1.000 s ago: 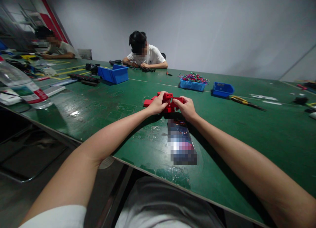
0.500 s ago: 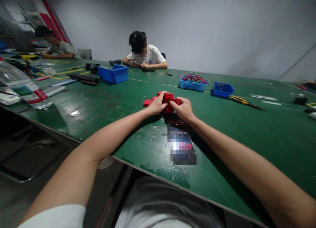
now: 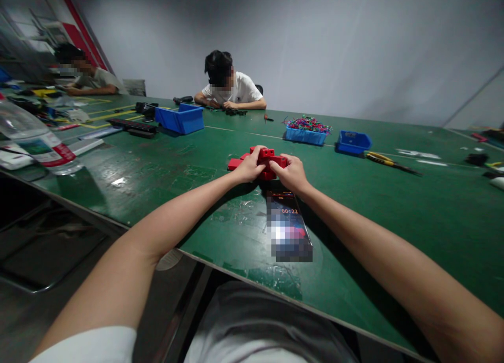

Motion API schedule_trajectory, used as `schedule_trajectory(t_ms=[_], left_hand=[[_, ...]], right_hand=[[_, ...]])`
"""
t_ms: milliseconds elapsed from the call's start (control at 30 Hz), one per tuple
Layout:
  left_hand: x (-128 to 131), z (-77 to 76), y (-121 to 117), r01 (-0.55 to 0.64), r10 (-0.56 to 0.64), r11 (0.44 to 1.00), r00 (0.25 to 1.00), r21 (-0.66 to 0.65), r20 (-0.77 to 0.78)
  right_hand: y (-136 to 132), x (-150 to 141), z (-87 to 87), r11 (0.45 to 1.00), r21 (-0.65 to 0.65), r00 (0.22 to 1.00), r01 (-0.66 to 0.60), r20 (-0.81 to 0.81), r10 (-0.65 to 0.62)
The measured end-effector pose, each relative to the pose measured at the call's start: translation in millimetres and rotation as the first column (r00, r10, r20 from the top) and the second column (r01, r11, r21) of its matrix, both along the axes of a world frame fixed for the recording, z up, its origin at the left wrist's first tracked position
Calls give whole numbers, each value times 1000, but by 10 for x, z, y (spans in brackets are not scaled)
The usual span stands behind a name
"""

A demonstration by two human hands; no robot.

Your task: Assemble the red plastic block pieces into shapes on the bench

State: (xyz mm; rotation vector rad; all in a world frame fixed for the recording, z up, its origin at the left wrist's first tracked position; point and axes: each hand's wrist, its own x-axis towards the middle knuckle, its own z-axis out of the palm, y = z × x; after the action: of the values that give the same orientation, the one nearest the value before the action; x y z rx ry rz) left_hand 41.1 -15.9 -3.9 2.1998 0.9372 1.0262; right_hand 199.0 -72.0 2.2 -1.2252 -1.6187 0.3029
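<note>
Several red blocks [image 3: 269,153], some with small holes in their faces, are bunched together on the green table [image 3: 236,237]. My left hand [image 3: 252,165] is closed on the left part of the bunch, thumb toward the middle. From the other side my right hand [image 3: 292,173] grips a red block at the right end, its thumb on the near face. The fingers behind the blocks are hidden. One flat red piece sticks out left of my left hand. Just nearer than the hands lies a phone [image 3: 289,226] showing 00:22.
Beyond the hands stand a blue bin of coloured wires [image 3: 306,135], a small blue bin [image 3: 353,142] and a larger blue bin [image 3: 181,119]. Yellow-handled pliers [image 3: 378,158] lie at right, a plastic bottle [image 3: 39,142] at left. A co-worker [image 3: 232,85] sits across the table.
The whole view has shifted very slightly. Both hands keep the same hold on the red blocks.
</note>
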Motion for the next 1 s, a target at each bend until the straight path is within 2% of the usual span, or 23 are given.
schedule_trajectory(t_ms=[467, 1000], left_hand=[[-2, -60, 62, 18, -18, 998, 1000, 57, -2], [-7, -50, 69, 51, -53, 996, 998, 67, 26]], right_hand=[[-19, -3, 56, 999, -40, 999, 26, 42, -25], [1, -22, 51, 992, -121, 998, 34, -50, -40]])
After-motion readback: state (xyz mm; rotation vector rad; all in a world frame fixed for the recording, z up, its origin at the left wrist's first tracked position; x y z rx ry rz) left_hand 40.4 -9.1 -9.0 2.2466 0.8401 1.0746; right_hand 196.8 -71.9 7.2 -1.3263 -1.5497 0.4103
